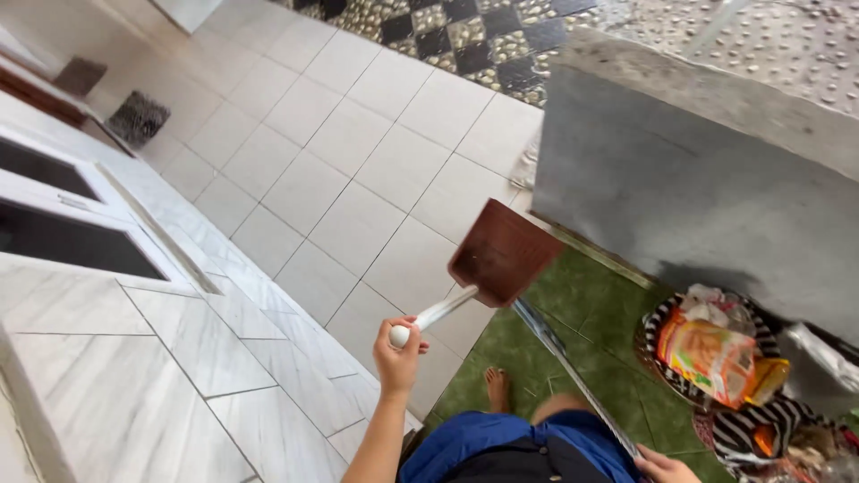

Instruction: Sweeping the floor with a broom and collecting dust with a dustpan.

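Grip: left hand (398, 351) closed round the white handle end of the dustpan (503, 252); thumb and fingers wrapped, knob end showing at the fist.
Second grip: right hand (667, 467) at the bottom edge, fingers on the lower end of a thin metal pole (573, 376); how tightly it closes, I cannot tell.
Dustpan position: held in the air above the floor (358, 179), over the line where pale tiles meet green tiles.
Axis: handle runs up and to the right from the left hand; the brown pan lies at the far end, away from the body, tilted.
Nearer hand: left holds it; right is well apart, lower right.
Pole: slants from the right hand up-left to just under the pan; contact unclear.
Foot: bare foot (497, 386) on green tile, between the two hands.
Surface: white marble counter (134, 376) to the left, with two dark rectangular openings.
Packages: striped basket (664, 322) at right, against a grey wall (698, 179); an orange-and-yellow pouch (707, 358) lies on top, crumpled white wrapping beside it.
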